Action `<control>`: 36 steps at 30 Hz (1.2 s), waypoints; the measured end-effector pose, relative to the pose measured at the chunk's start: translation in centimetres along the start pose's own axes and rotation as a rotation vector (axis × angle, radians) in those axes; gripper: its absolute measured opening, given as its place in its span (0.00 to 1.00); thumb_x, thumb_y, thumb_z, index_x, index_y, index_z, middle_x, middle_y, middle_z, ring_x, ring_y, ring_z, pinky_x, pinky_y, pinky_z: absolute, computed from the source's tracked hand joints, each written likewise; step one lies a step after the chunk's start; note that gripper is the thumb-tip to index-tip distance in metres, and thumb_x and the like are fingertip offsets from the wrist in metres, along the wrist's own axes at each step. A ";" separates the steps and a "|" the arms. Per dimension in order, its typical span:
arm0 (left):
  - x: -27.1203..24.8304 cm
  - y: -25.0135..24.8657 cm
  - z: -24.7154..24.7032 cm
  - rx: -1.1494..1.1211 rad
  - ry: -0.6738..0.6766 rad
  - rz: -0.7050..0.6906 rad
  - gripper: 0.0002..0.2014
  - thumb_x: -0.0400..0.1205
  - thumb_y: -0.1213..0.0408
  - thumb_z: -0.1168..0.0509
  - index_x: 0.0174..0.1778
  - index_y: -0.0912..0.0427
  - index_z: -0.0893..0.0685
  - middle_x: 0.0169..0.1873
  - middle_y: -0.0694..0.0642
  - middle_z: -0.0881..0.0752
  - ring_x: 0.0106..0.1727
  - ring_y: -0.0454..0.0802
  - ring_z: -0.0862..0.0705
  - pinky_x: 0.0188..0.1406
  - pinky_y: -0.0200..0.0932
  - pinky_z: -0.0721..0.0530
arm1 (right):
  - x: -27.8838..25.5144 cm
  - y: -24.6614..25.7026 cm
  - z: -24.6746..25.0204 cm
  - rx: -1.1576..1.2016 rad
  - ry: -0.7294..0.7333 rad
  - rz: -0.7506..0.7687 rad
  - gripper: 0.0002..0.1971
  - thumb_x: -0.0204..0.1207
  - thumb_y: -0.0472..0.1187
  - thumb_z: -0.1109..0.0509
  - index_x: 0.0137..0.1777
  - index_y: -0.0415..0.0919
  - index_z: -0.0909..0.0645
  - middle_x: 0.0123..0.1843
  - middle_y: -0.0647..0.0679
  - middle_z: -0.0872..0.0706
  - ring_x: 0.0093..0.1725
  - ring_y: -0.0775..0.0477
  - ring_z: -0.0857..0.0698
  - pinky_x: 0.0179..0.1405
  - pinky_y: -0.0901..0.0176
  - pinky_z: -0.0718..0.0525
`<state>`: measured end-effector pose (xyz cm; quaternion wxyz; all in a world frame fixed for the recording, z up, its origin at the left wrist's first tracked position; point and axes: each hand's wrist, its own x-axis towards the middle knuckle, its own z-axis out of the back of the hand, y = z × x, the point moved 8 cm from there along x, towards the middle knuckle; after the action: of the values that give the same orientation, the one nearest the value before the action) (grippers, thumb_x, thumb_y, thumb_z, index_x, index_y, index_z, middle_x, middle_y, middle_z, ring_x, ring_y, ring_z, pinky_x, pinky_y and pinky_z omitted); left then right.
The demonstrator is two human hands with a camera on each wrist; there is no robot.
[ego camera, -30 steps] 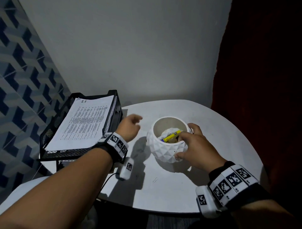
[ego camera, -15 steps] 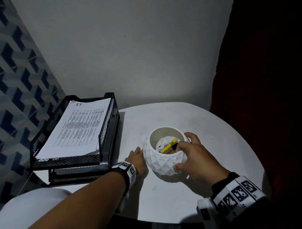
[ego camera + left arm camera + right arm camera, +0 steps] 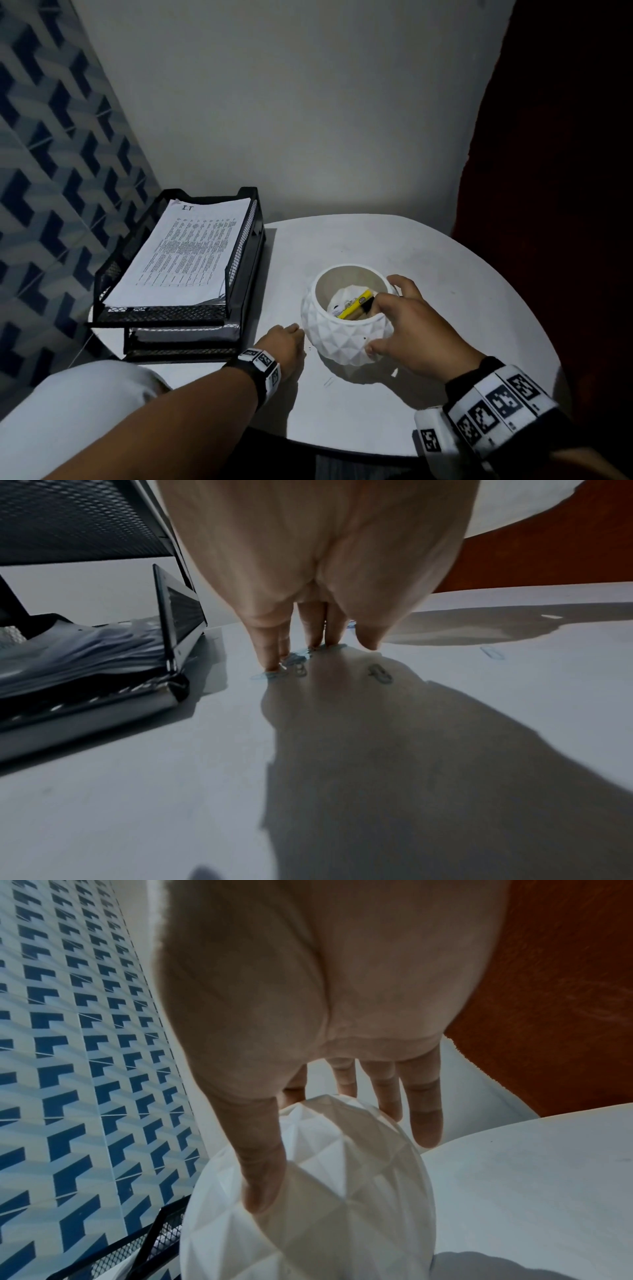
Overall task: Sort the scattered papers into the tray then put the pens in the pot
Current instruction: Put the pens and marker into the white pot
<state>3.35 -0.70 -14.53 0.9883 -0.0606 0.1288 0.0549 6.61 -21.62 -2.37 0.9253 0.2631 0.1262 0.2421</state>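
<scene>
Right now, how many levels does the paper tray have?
2. The top level holds printed papers; the bottom level sits directly beneath it. No third shows.

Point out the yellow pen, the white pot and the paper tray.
yellow pen (image 3: 354,304): head view, middle of its barrel inside the pot.
white pot (image 3: 342,337): head view, faceted front wall.
paper tray (image 3: 243,236): head view, mesh right side wall of the top tier.

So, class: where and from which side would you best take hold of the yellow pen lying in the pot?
Pinch the yellow pen at its raised end near the right hand, coming straight down through the pot mouth. It lies slanted inside, and the pot's walls block any sideways approach.
</scene>
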 end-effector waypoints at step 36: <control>-0.8 -2.7 17.7 -0.942 -0.358 -0.048 0.10 0.72 0.75 0.24 0.33 0.55 0.07 0.33 0.57 0.07 0.35 0.48 0.10 0.45 0.44 0.11 | -0.5 0.1 1.0 -0.075 0.007 -0.026 0.22 0.62 0.52 0.14 0.43 0.63 0.28 0.86 0.57 0.47 0.76 0.41 0.24 0.62 0.53 0.19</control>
<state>7.34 -1.03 2.90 0.8613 -0.4924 -0.0829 0.0940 6.53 -22.24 -1.44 0.9372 0.2255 0.1238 0.2357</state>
